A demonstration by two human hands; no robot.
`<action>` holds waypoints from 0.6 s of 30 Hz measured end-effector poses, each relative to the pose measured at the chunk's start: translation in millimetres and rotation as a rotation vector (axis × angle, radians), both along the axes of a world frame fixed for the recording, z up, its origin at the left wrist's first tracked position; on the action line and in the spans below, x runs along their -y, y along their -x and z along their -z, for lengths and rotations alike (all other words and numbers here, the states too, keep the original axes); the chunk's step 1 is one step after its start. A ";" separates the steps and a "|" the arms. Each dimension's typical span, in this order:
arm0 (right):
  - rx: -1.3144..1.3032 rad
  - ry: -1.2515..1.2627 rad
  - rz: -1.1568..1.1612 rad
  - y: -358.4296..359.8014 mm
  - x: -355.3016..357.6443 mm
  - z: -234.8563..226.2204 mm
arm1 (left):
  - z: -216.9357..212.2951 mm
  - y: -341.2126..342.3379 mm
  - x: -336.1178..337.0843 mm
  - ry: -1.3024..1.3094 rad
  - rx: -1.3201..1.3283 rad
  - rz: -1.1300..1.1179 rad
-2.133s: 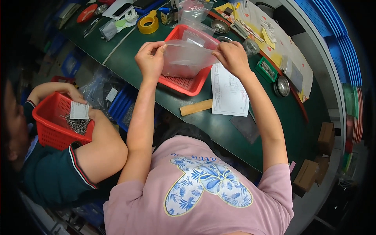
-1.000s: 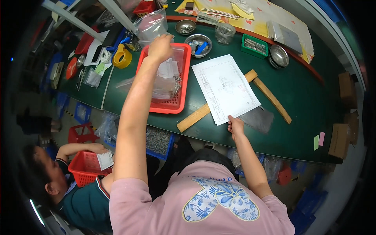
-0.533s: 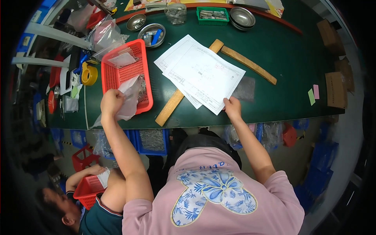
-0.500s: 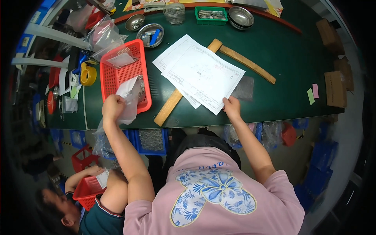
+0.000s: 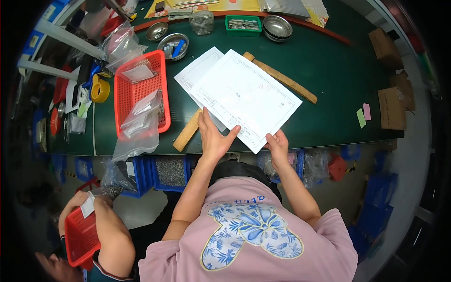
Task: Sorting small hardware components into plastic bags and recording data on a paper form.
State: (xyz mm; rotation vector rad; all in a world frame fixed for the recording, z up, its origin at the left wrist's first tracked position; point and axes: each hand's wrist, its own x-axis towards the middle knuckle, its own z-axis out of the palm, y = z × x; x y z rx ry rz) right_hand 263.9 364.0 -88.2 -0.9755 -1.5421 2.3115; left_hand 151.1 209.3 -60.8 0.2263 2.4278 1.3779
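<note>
My right hand [image 5: 278, 146] pinches the near right corner of a white sheet of paper [image 5: 246, 96] printed with a line drawing. The sheet tilts up over the bench. At its near left edge is my left hand [image 5: 216, 137], thumb and fingers spread; whether it touches the paper I cannot tell. A second printed sheet [image 5: 191, 75] lies partly beneath the first. Wooden strips [image 5: 188, 133] show under the papers. Left of them stands a red perforated basket [image 5: 167, 101], and a clear plastic bag [image 5: 138, 136] with papers in it hangs over its near side.
Metal bowls [image 5: 277, 27], a green tray [image 5: 243, 33] of small metal parts and a yellow tape roll [image 5: 100, 89] sit on the green bench. Cardboard boxes [image 5: 392, 109] stand at right, blue bins [image 5: 170, 187] below the edge. A co-worker holds a red basket [image 5: 77, 239] at lower left.
My left hand has let go of the plastic bag and moved right to the paper, opening. The top sheet has lifted and come nearer in my right hand. The co-worker has shifted left.
</note>
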 end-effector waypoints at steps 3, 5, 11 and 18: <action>-0.101 -0.098 0.052 -12.5 7.2 1.5 | 1.9 26.8 -4.7 0.201 -0.526 -0.048; -0.067 -0.096 0.050 -16.2 1.6 -10.2 | -1.9 59.9 2.5 0.282 -0.462 0.049; -0.232 0.304 0.003 -15.9 -18.5 -21.6 | 4.0 50.9 -6.4 -0.113 0.330 0.214; -0.370 0.460 -0.206 1.8 -3.5 -43.0 | -20.0 0.8 -13.2 -0.857 0.930 0.272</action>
